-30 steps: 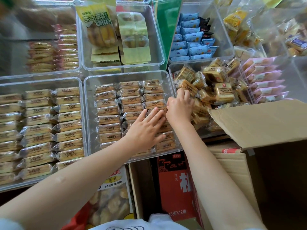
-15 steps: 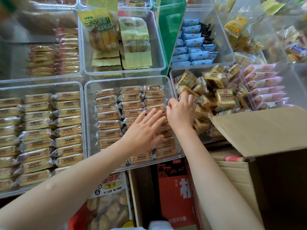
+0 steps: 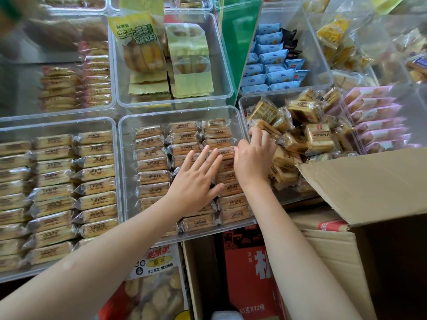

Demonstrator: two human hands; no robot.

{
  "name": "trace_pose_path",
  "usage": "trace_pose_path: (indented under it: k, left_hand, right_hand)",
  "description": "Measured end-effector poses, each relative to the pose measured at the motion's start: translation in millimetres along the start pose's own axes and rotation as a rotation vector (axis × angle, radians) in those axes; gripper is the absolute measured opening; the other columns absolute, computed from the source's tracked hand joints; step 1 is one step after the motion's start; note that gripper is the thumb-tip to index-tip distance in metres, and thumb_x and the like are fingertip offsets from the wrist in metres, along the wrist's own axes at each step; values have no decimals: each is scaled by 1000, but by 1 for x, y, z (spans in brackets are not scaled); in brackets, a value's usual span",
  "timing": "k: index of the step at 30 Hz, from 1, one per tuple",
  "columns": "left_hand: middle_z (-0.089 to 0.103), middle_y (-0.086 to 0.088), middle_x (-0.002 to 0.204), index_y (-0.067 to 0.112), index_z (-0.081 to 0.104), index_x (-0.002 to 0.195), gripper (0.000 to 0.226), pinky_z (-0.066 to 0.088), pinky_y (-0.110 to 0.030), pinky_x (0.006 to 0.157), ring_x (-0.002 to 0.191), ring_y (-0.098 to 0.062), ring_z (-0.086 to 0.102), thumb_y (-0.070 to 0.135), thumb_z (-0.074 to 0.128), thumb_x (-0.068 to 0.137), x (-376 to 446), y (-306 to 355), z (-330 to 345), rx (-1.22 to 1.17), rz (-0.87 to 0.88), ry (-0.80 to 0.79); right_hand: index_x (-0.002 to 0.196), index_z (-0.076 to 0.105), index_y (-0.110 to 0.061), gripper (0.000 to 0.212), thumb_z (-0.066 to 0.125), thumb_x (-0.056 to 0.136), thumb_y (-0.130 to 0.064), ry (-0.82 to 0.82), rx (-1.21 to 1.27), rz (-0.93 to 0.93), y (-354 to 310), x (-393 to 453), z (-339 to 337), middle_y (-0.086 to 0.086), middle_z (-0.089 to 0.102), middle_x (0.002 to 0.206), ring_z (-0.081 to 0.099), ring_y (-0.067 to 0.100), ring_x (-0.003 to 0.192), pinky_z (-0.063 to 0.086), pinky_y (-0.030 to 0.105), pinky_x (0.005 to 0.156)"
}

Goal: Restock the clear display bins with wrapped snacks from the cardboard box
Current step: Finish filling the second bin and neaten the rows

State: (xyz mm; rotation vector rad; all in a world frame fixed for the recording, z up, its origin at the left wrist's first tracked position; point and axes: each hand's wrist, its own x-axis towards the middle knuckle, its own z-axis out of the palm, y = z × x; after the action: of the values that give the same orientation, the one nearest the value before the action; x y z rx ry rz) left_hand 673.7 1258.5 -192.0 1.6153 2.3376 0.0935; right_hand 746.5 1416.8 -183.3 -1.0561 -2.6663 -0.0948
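From the head camera, a clear middle bin (image 3: 124, 172) holds three neat columns of tan wrapped snacks (image 3: 152, 162) lying flat with their printed labels up. The left hand (image 3: 196, 179) lies flat on the middle and right columns, its fingers straight and slightly spread, pressing on the wrappers and grasping nothing. The right hand (image 3: 253, 158) sits at the bin's right wall, just beside the left hand; its fingers are curled over the top of the right column near the rim, but whether they pinch a wrapper cannot be told. To the left, a second clear bin (image 3: 114, 158) is packed with rows of the same tan snacks. To the right, another bin (image 3: 241, 105) holds a loose heap of square, golden cracker packs (image 3: 318, 137), piled without order, with pink-wrapped rolls (image 3: 374, 125) stacked in rows beside them. Behind the middle bin, a deeper bin (image 3: 227, 88) contains yellow-green bags (image 3: 138, 42) standing upright over flat folded ones. Further right at the back, a bin (image 3: 323, 65) holds blue packets (image 3: 272, 63) in rows with a few black ones behind. The cardboard box (image 3: 360, 185) stands open at the lower right, one flap raised over the heap's edge; its inside is dark. A red carton (image 3: 247, 273) and a bag of biscuits (image 3: 152, 292) sit below the bins.
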Motion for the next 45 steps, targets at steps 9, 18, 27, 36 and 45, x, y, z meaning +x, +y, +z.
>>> trace_pose_path:
  k: [9, 18, 27, 36, 45]
  left_hand:
    - [-6, -2, 168, 18, -1, 161, 80, -17, -45, 122, 153, -20, -17, 66, 1, 97, 14, 3, 1, 40, 47, -57]
    - [4, -1, 168, 20, 15, 161, 72, -6, -43, 126, 155, -18, -7, 59, 14, 100, 13, -36, -22, -87, -119, 47]
    - [-5, -3, 169, 27, 21, 160, 70, -2, -50, 125, 154, -24, -16, 64, 16, 101, 20, -38, -13, -18, -98, 40]
    - [-9, -6, 168, 34, 25, 158, 74, -1, -52, 124, 154, -29, -17, 67, 3, 95, 20, -38, -19, -13, -134, 48]
    - [-14, -6, 168, 38, 22, 158, 69, -1, -53, 124, 152, -29, -21, 68, 6, 98, 25, -39, -18, 5, -146, -6]
  right_hand:
    - [98, 57, -17, 22, 74, 86, -19, -4, -86, 0, 5, -3, 7, 15, 56, 126, 46, 30, 114, 44, 44, 86]
    - [95, 68, -10, 9, 61, 90, -7, 49, 95, -168, -20, 9, -3, 15, 61, 116, 54, 33, 114, 42, 46, 98]
    - [90, 67, -17, 12, 68, 91, -29, -137, -59, -1, -9, 19, 4, 16, 54, 117, 48, 34, 108, 43, 46, 84]
    - [82, 66, -13, 10, 67, 92, -13, -163, -65, -29, -11, 28, 9, 14, 54, 113, 46, 34, 106, 41, 43, 83]
    - [81, 65, -11, 11, 61, 91, -7, -91, -126, -79, -11, 28, -2, 13, 55, 104, 50, 32, 99, 40, 41, 78]
